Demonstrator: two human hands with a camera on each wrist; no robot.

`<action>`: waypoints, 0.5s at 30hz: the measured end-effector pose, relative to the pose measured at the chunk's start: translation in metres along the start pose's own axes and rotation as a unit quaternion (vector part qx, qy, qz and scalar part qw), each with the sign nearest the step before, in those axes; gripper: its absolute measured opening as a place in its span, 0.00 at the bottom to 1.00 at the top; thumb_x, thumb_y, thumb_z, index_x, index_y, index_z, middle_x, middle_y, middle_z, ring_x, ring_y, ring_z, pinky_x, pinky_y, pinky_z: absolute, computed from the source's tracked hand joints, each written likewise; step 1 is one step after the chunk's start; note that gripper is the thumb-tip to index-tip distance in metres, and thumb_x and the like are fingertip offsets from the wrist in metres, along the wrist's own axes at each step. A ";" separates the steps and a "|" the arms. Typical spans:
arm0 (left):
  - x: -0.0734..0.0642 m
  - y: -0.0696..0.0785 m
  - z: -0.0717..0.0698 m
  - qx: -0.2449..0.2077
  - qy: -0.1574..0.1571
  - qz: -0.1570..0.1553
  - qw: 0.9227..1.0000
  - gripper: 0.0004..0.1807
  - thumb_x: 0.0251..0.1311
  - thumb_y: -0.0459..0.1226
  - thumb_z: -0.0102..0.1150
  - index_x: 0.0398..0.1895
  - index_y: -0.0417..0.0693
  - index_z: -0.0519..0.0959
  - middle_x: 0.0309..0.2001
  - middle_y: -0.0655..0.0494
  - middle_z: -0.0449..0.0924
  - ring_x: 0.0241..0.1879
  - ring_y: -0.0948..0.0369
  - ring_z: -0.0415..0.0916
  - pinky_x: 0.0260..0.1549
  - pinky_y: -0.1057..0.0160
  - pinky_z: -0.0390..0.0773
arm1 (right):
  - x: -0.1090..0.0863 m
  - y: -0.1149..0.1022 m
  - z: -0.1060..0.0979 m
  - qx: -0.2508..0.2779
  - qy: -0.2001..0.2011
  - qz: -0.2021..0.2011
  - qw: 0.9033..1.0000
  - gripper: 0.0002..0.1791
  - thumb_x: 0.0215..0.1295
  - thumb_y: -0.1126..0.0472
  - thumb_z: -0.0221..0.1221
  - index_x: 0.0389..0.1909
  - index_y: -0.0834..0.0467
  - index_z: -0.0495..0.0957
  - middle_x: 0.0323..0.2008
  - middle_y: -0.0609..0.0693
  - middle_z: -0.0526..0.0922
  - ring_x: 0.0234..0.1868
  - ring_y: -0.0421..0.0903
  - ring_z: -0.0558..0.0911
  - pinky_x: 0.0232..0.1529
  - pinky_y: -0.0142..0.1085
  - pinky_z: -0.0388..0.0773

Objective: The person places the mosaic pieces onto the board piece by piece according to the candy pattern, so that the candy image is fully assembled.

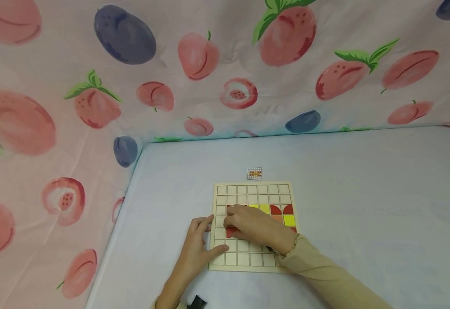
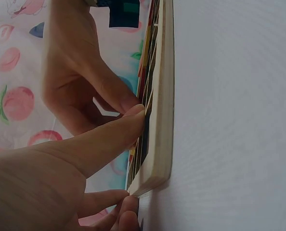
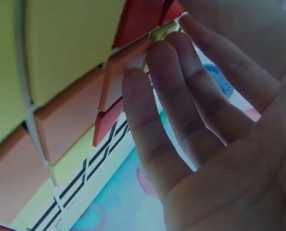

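Observation:
A square pale wooden board (image 1: 243, 259) with a grid of recesses lies on the table. Across its middle rows sit red curved tiles (image 1: 275, 210), yellow square tiles (image 1: 289, 220) and orange tiles (image 3: 68, 110). My right hand (image 1: 253, 225) reaches over these rows from the right, its fingertips down at the tiles near the left side; it hides part of the pattern. In the right wrist view its fingers are extended along the tiles. My left hand (image 1: 196, 251) rests at the board's left edge, thumb on the surface and fingers against the side.
Just beyond the board's far edge lies a small printed pattern card (image 1: 254, 173). The table has a white cover (image 1: 364, 193). A fruit-print cloth (image 1: 209, 98) rises behind it and along the left side.

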State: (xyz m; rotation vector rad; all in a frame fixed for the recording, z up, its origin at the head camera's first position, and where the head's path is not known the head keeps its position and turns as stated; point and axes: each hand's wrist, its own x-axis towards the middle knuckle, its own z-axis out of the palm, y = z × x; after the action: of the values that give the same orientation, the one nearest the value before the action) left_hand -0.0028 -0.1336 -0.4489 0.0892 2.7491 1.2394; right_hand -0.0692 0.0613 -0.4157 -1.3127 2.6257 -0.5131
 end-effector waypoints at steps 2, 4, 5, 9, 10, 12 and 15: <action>0.000 0.000 0.000 0.001 0.000 -0.002 1.000 0.47 0.45 0.44 0.79 0.70 0.43 0.68 0.57 0.52 0.68 0.48 0.60 0.67 0.40 0.68 0.71 | -0.001 0.000 0.000 0.003 0.002 0.000 1.000 0.07 0.59 0.57 0.70 0.38 0.52 0.85 0.32 0.42 0.73 0.34 0.38 0.70 0.41 0.30 0.75; 0.000 0.000 0.000 0.002 0.000 -0.002 1.000 0.47 0.46 0.44 0.79 0.70 0.43 0.68 0.56 0.52 0.68 0.48 0.60 0.66 0.40 0.68 0.71 | -0.001 0.000 0.001 0.007 0.004 0.001 1.000 0.08 0.60 0.56 0.70 0.39 0.52 0.84 0.33 0.42 0.74 0.34 0.38 0.71 0.41 0.30 0.76; 0.000 0.000 0.000 0.002 -0.001 -0.003 1.000 0.47 0.46 0.44 0.79 0.70 0.43 0.68 0.56 0.52 0.68 0.48 0.60 0.66 0.40 0.68 0.71 | -0.002 0.000 0.001 0.010 0.005 0.002 1.000 0.08 0.60 0.56 0.69 0.39 0.53 0.84 0.33 0.42 0.74 0.35 0.38 0.71 0.42 0.30 0.76; 0.001 0.000 -0.002 -0.004 -0.009 -0.001 1.000 0.46 0.48 0.45 0.78 0.70 0.42 0.68 0.56 0.52 0.68 0.46 0.60 0.66 0.39 0.68 0.70 | -0.004 0.000 0.000 0.016 0.016 0.008 1.000 0.09 0.63 0.56 0.67 0.42 0.53 0.84 0.37 0.43 0.77 0.37 0.39 0.73 0.43 0.31 0.77; 0.002 0.000 -0.003 -0.006 -0.011 0.000 1.000 0.45 0.49 0.45 0.77 0.70 0.43 0.68 0.57 0.52 0.68 0.47 0.60 0.66 0.40 0.68 0.70 | -0.005 0.001 -0.001 0.015 0.020 0.011 1.000 0.10 0.63 0.56 0.67 0.43 0.53 0.84 0.38 0.43 0.77 0.38 0.39 0.73 0.44 0.31 0.77; 0.003 0.001 -0.005 -0.009 -0.010 0.003 1.000 0.43 0.50 0.45 0.76 0.69 0.43 0.69 0.57 0.52 0.69 0.48 0.60 0.67 0.40 0.67 0.70 | -0.007 0.001 -0.004 0.016 0.027 0.023 0.999 0.12 0.64 0.56 0.67 0.46 0.54 0.84 0.40 0.45 0.79 0.40 0.40 0.74 0.45 0.32 0.78; 0.003 0.004 -0.009 -0.007 0.002 0.013 1.000 0.39 0.52 0.43 0.75 0.68 0.45 0.71 0.57 0.54 0.71 0.51 0.60 0.69 0.43 0.65 0.71 | -0.012 0.002 -0.012 0.016 0.048 0.035 0.998 0.14 0.64 0.56 0.67 0.50 0.54 0.83 0.44 0.45 0.80 0.44 0.41 0.76 0.47 0.32 0.79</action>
State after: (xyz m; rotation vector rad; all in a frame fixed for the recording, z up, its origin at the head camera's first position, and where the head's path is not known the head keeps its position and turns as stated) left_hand -0.0072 -0.1367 -0.4401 0.1219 2.7507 1.2669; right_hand -0.0670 0.0751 -0.4055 -1.2101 2.7169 -0.6184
